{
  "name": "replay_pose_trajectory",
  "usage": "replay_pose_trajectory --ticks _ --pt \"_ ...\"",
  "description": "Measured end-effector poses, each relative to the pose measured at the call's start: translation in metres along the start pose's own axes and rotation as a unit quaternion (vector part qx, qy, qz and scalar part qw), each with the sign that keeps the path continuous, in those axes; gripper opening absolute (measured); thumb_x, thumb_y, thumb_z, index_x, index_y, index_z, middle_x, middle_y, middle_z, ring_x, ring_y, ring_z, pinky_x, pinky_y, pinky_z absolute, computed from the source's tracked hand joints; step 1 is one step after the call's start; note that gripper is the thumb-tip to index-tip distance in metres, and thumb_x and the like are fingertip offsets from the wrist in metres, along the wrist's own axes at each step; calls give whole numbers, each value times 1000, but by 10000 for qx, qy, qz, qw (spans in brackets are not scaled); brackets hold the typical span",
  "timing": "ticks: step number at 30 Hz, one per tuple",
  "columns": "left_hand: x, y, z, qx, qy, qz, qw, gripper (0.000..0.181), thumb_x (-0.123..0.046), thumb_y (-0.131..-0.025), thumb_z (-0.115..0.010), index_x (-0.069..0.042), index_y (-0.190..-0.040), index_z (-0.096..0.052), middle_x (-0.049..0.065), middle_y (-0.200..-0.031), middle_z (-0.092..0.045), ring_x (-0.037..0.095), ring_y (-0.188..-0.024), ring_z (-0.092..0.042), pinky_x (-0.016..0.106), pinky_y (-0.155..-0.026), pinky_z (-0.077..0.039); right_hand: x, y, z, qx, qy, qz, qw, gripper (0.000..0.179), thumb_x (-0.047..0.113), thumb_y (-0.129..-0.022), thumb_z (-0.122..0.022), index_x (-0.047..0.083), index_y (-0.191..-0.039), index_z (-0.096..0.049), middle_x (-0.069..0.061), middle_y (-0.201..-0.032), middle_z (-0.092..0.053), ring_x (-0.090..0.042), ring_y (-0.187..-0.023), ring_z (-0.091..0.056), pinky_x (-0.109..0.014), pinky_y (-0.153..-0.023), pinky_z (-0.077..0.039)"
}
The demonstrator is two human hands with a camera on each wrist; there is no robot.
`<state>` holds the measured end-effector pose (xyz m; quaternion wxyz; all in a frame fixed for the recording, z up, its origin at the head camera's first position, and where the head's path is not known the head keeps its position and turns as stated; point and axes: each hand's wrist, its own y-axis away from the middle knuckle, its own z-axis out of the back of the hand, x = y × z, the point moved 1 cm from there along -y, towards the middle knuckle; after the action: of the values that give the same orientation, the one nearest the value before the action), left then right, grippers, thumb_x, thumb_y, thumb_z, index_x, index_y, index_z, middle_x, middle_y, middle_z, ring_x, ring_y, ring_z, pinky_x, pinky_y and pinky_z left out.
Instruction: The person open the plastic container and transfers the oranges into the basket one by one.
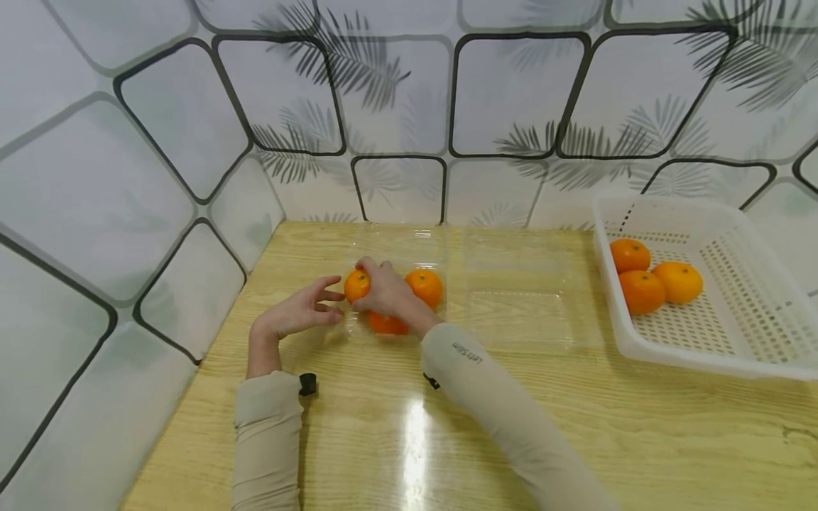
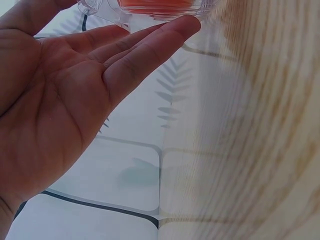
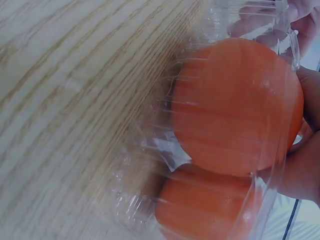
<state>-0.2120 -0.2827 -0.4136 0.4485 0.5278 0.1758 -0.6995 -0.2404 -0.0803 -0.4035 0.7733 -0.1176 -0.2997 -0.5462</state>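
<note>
My right hand (image 1: 386,291) reaches into a clear plastic clamshell box (image 1: 399,245) and grips an orange (image 1: 357,284) at its left side, thumb and fingers around the fruit. Two more oranges lie in the box: one at the right (image 1: 424,287), the other in front (image 1: 387,324), partly under the hand. Through the clear wall, the right wrist view shows a large orange (image 3: 237,107) beside a second one (image 3: 207,202). My left hand (image 1: 303,309) is at the box's left side, fingers extended and palm bare in the left wrist view, fingertips by the wall.
A second clear clamshell box (image 1: 517,291) stands open to the right, with no fruit in it. Further right, a white perforated basket (image 1: 735,305) holds three oranges (image 1: 677,282) at its left end. Patterned walls border the wooden table (image 1: 358,440) behind and at left.
</note>
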Motion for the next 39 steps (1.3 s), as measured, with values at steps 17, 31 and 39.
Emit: replay_pose_trajectory --ticks 17,31,39 --pt "-1 0 -2 -66 -110 62 9999 81 -10 -97 -63 -4 -159 -11 30 -152 -36 44 -131 -49 56 -108 -38 -8 12 22 -349 -901 600 9935 71 25 -82 -81 21 -144 -46 -15 -128 -49 -26 -104 -54 -42 -88 -50" --pt "1 -2 -4 -37 -160 -50 9999 82 -9 -97 -63 -2 -159 -10 32 -150 -37 45 -130 -49 56 -107 -39 -17 25 36 -615 -1257 851 9865 69 27 -81 -80 25 -142 -48 -16 -130 -44 -28 -103 -54 -45 -86 -49" --pt "1 -1 -3 -47 -178 -9 9998 82 -10 -97 -64 -3 -159 -11 31 -151 -36 45 -130 -49 57 -107 -38 -18 35 44 -738 -1535 965 9806 67 22 -80 -81 25 -140 -50 -13 -128 -47 -27 -109 -51 -47 -92 -47"
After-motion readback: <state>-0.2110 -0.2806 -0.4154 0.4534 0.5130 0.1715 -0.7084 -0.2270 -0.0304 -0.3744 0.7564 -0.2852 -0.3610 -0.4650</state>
